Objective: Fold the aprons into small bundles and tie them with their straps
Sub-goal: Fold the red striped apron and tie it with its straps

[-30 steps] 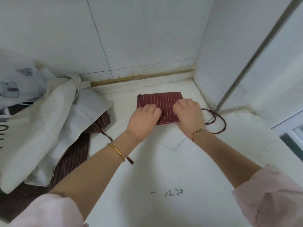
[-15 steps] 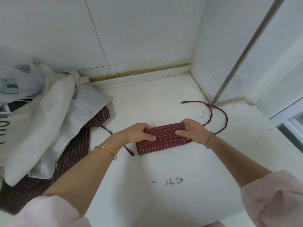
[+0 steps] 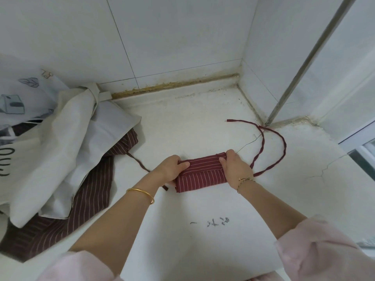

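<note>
A: Where is the apron (image 3: 200, 175) lying?
B: Folded on the worktop (image 3: 203, 126); left hand (image 3: 171, 169) and right hand (image 3: 235, 167) are clasping its ends.
A: Handling?
B: Soft, light, likely springing open; pinching both ends is suiting it.

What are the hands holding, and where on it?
The folded red apron: left hand pinches its left end, right hand its right end.

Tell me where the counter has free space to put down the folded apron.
Bare counter lies between the folded apron and the back wall, and around the scribbles. The cloth pile crowds the left, the loose strap the right.
</note>
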### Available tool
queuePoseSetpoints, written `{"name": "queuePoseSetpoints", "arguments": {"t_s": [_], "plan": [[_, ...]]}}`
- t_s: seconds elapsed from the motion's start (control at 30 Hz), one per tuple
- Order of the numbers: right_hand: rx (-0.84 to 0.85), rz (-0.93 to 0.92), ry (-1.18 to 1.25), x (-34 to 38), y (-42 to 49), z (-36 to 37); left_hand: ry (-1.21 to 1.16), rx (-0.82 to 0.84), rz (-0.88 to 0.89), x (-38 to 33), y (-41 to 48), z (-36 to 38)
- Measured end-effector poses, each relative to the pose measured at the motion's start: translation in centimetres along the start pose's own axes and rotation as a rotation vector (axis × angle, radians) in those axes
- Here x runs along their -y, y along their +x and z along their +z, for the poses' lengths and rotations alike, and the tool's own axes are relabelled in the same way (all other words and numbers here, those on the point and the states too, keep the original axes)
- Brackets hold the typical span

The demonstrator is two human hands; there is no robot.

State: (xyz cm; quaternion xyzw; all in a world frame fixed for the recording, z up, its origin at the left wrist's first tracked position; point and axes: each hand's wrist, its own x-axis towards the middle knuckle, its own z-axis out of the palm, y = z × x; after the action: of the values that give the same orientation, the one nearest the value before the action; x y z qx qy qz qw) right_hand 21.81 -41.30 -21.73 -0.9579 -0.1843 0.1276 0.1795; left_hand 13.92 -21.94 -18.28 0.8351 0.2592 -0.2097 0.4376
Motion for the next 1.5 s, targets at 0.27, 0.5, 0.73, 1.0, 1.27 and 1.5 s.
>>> {"name": "queuePoseSetpoints", "arguments": {"t_s": [0.27,0.5,0.73,1.0,1.27,1.5], "plan": [[0.094,-0.020,-0.177,0.9,1.0,-0.3,0.734,-0.281,0.139,-2.9,0.5,1.7],[0.103,-0.035,-0.180,0.6,1.1,-0.4,0.636,-0.110,0.094,-4.7,1.0,4.7],[-0.282,-0.120,0.137,-2.5,-2.0,-1.5,0.304,0.048,-0.043,-4.4,0.4,4.5],[-0.140,-0.035,0.032,-5.4,-3.6,-2.1,-0.085,0.117,-0.095,-6.6,-2.0,4.6],[-0.064,0.132,0.404,-6.3,-3.4,-5.1,-0.576,-0.045,-0.150,-9.6,-2.8,6.5],[0.295,0.326,1.195,-4.1,-4.6,-7.4,-1.038,0.130,-0.232,-12.8,-3.9,6.5]]}}
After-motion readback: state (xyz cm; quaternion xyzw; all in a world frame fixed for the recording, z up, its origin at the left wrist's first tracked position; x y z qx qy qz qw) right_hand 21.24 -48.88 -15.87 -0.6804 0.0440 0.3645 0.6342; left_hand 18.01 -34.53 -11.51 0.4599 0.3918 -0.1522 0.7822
